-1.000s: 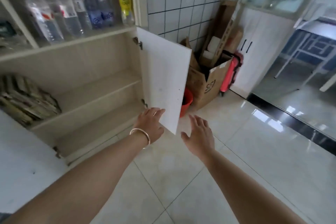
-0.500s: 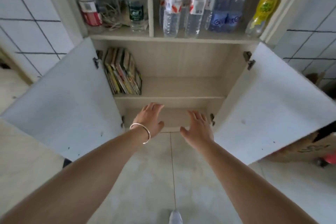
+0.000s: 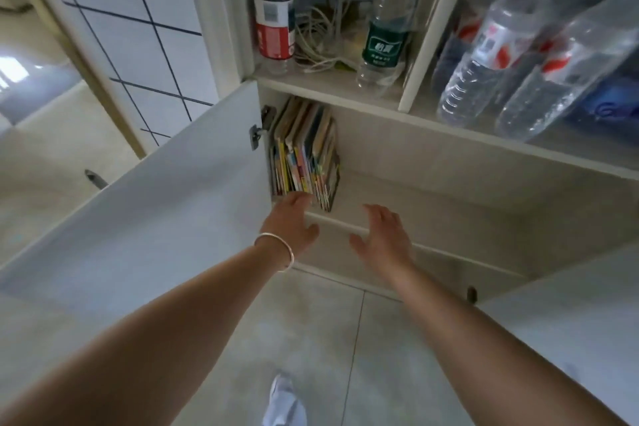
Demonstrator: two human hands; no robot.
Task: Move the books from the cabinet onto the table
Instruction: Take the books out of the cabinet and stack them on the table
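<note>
Books [image 3: 304, 152]: upright row, leaning, far-left corner of middle shelf in cabinet [image 3: 432, 162], against left wall. Left hand [image 3: 292, 218]: fingers straight, loosely apart, tips at or just short of spine bottoms; contact unclear. Right hand [image 3: 383, 235]: fingers spread, empty, near shelf edge, right of row. Left door [image 3: 155, 197] open beside row. Bottles [image 3: 380, 34] on shelf above. Advice: bracket row from both ends, squeeze, draw out level, avoid door hinge.

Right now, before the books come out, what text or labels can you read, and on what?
Green bottle label: white characters, too blurred to read.
Red-and-white bottle label: print illegible.
Water bottle labels: red marks, unreadable.
Blue label: partial lettering, unreadable.
Book spines: too small.
</note>
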